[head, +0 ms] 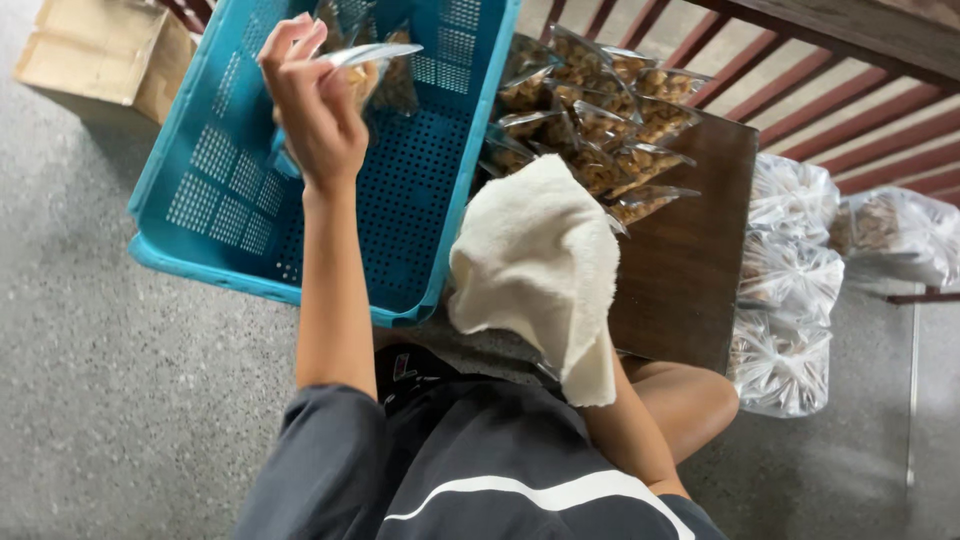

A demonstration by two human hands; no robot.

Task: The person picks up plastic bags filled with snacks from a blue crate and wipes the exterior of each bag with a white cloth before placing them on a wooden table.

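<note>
My left hand (312, 105) is raised over the blue plastic crate (215, 170), pinching the top edge of a small clear snack packet (372, 62) that hangs above the crate's inside. My right hand is hidden under a cream-white cloth (535, 265) that it holds, draped over it beside the crate's right wall. Just beyond the cloth, several clear packets of brown snacks (600, 120) lie in a pile on a dark wooden board (690, 270).
Large clear bags of snacks (790, 290) sit on the floor at the right, another (895, 230) farther right. A cardboard box (100, 50) stands at the top left. Reddish wooden slats (850, 100) cross the top right. Grey speckled floor lies around my knees.
</note>
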